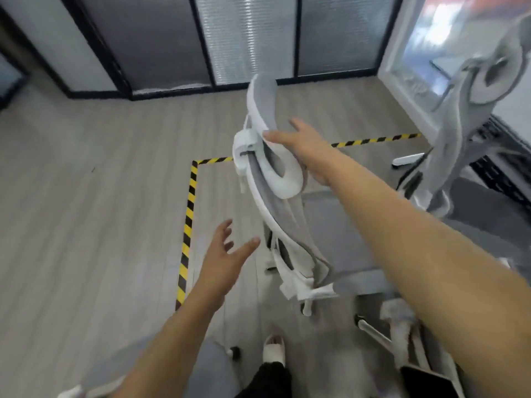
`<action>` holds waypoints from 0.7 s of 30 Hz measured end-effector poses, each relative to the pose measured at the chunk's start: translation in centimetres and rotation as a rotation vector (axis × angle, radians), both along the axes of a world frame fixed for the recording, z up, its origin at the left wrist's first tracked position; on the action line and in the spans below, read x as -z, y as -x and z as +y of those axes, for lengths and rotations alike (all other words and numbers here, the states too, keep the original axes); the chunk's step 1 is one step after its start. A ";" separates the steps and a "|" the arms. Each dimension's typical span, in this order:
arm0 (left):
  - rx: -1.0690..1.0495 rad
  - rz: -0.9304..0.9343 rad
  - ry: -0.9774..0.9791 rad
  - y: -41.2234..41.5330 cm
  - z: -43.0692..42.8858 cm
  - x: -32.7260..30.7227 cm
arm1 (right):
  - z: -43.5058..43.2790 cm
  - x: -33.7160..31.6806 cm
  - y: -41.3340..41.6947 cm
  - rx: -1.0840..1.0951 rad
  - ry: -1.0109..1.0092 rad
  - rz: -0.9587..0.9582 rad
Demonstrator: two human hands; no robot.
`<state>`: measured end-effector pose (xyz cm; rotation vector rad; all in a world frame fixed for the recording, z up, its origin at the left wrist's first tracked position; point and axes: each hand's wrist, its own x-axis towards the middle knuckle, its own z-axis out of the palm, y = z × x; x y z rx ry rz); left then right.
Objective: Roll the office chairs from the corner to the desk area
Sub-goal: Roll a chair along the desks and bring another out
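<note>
A white-framed office chair with grey mesh (pixel 290 225) stands in front of me, its back and headrest turned toward me. My right hand (pixel 301 145) grips the top of the chair at the headrest. My left hand (pixel 227 248) hovers open, fingers spread, just left of the chair's back and not touching it. A second grey and white chair (pixel 471 116) stands at the right, by the wall. Part of a third chair (pixel 402 334) shows at the lower right.
Yellow-black hazard tape (pixel 188 225) marks a corner on the grey wood floor. Glass partitions with black frames (pixel 201 53) line the far side. A black grille (pixel 494 170) lies at the right. My foot in a white shoe (pixel 274 350) is below.
</note>
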<state>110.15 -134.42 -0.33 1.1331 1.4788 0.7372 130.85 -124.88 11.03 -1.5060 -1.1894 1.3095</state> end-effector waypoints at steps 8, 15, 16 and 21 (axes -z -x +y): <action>-0.102 -0.151 -0.075 -1.9 6.5 2.3 | 8.5 2.7 5.1 -0.118 0.013 -0.090; -0.319 -0.009 -0.152 4.3 10.4 2.6 | 13.1 3.8 13.2 -0.160 -0.030 -0.098; -0.332 0.024 -0.170 5.4 10.9 2.5 | 13.8 3.8 14.4 -0.169 -0.030 -0.094; -0.319 0.323 -0.201 10.3 14.4 1.6 | 17.1 3.8 20.3 -0.228 -0.038 -0.045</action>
